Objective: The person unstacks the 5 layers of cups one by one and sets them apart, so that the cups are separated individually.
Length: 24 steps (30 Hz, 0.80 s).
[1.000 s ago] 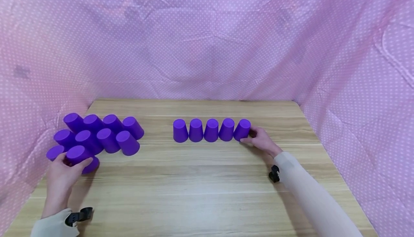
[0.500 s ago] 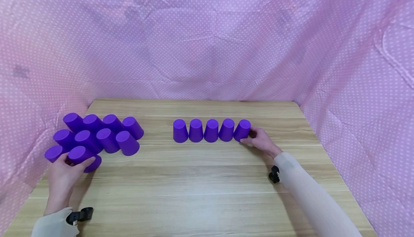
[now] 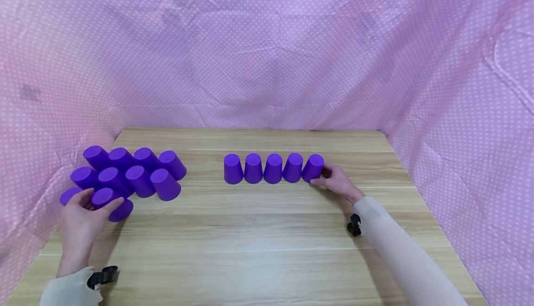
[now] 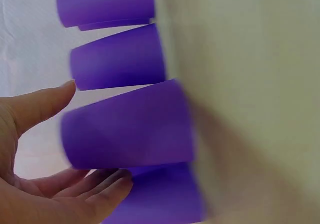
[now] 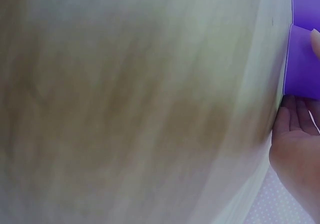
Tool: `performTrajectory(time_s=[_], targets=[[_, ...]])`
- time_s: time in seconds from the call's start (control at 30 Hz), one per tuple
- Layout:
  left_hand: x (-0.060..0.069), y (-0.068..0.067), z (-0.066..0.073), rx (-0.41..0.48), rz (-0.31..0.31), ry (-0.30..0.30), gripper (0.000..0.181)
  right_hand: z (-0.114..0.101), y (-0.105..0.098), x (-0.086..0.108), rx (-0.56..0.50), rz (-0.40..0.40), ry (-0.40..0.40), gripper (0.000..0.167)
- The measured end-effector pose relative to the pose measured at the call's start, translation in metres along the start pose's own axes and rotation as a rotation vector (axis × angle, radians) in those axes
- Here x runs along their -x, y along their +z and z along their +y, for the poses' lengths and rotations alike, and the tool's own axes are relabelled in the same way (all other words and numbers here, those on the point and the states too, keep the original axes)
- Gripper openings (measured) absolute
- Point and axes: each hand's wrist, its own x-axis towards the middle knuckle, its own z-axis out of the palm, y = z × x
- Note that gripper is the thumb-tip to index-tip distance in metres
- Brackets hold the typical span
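Purple cups stand upside down on the table in two groups. My left hand [image 3: 80, 225] is at the near cup [image 3: 122, 209] of the left group. In the left wrist view, its thumb [image 4: 47, 104] is spread away from this cup [image 4: 130, 129], and its fingers lie along the other side, by a neighbouring cup [image 4: 160, 196]. On the right, five-fingered contact is partly hidden: my right hand [image 3: 340, 183] holds the end cup [image 3: 313, 169] of the row, thumb on its near side, fingers at its right. The right wrist view shows that cup [image 5: 302, 64] between thumb and fingers.
Several more purple cups [image 3: 165, 185] stand in rows at the left. Others form a straight row [image 3: 273, 169] beyond the table's [image 3: 258, 245] middle. Pink dotted cloth [image 3: 267, 65] hangs around the back and sides. Each wrist wears a black mount [image 3: 353, 225].
The near left cup has shifted slightly right, and my left fingers have spread wider around it. My right hand and its row have stayed where they were.
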Motion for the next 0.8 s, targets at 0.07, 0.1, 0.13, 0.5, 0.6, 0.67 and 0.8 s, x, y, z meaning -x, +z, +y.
performTrajectory(time_s=[0.07,0.1,0.13,0.5,0.6,0.67,0.8], targets=[[0.003,-0.003,0.009,0.022,0.063,0.016,0.083,0.001,0.000,0.000,0.004,-0.006,0.006,0.052],[0.005,-0.003,0.015,0.040,0.084,0.020,0.082,0.002,0.000,-0.001,0.007,-0.010,0.006,0.052],[0.006,-0.003,0.021,0.061,0.112,0.031,0.079,0.005,-0.001,-0.002,0.005,-0.011,0.009,0.052],[0.016,0.037,0.090,0.172,0.107,0.295,0.071,0.034,0.000,-0.015,0.015,0.022,0.015,0.054],[0.019,0.055,0.102,0.191,0.045,0.353,0.070,0.034,-0.001,-0.014,0.004,0.013,0.020,0.053],[0.020,0.066,0.109,0.209,0.005,0.383,0.069,0.034,-0.001,-0.014,0.001,0.010,0.029,0.053],[0.020,0.086,0.119,0.221,-0.058,0.421,0.068,0.035,-0.001,-0.015,0.019,0.023,0.038,0.053]])
